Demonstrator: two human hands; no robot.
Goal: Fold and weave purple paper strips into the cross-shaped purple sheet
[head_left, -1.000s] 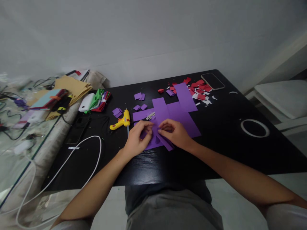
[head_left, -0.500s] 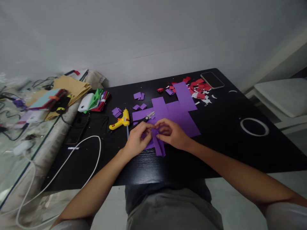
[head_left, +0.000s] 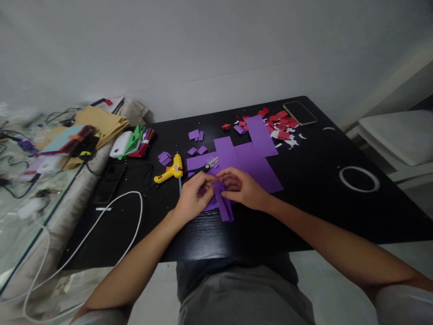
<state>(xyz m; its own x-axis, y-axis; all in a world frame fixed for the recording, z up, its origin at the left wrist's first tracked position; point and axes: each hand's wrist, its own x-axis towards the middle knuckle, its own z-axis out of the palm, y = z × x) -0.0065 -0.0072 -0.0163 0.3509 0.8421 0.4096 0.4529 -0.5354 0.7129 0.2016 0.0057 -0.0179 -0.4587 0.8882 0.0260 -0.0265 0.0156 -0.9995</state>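
Between my two hands is a folded strip of purple paper (head_left: pixel 223 207), its lower end pointing toward me over the table's front part. My left hand (head_left: pixel 196 193) pinches the strip's upper end from the left. From the right, the fingers of my right hand (head_left: pixel 241 188) close on the same end; the fingertips partly cover the fold. Flat purple sheets (head_left: pixel 259 174) lie beneath and beyond my hands. Scissors (head_left: pixel 207 167) rest on the purple paper just past my left hand, their blades pointing away to the right. A yellow glue gun (head_left: pixel 171 170) lies left of the scissors.
Small purple pieces (head_left: pixel 194 135) lie behind the glue gun. Red and white scraps (head_left: pixel 282 128) are heaped near a phone (head_left: pixel 299 113) at the back right. A tape ring (head_left: pixel 359 179) lies on the right. A white cable (head_left: pixel 140 212) loops over the table's left side.
Hardly anything differs. The lower end of the folded purple strip has shifted very slightly to the right, and both hands keep their hold on it.
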